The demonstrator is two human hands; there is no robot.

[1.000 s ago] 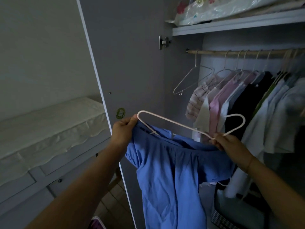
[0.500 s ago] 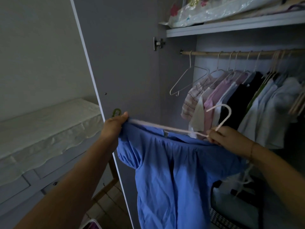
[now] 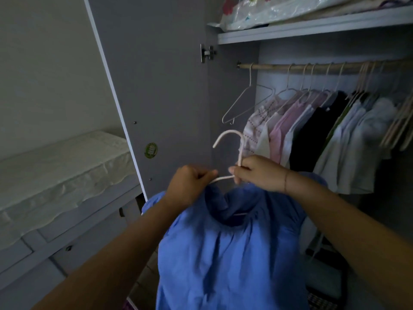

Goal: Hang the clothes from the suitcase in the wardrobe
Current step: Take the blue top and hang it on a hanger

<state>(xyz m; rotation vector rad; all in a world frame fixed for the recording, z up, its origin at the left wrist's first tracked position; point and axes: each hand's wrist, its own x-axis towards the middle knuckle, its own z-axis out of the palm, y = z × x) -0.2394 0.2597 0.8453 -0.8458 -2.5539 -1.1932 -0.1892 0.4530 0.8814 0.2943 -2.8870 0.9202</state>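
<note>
The left hand (image 3: 190,184) pinches the pale hanger (image 3: 230,131) by its arm, together with the collar of the blue garment (image 3: 223,253). At its 3 o'clock, the right hand (image 3: 259,173) grips the hanger's neck. The garment hangs toward 6 o'clock. The wardrobe rail (image 3: 312,66), at 1 o'clock, carries hung clothes (image 3: 312,130).

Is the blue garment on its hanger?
On: the pale pink hanger sits inside the blue cloth garment, bar visible through neckline, hook above.

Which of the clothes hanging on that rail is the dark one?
The black garment, roughly midway along the rail; those left of it are pink and white, those right of it mostly whitish.
</note>
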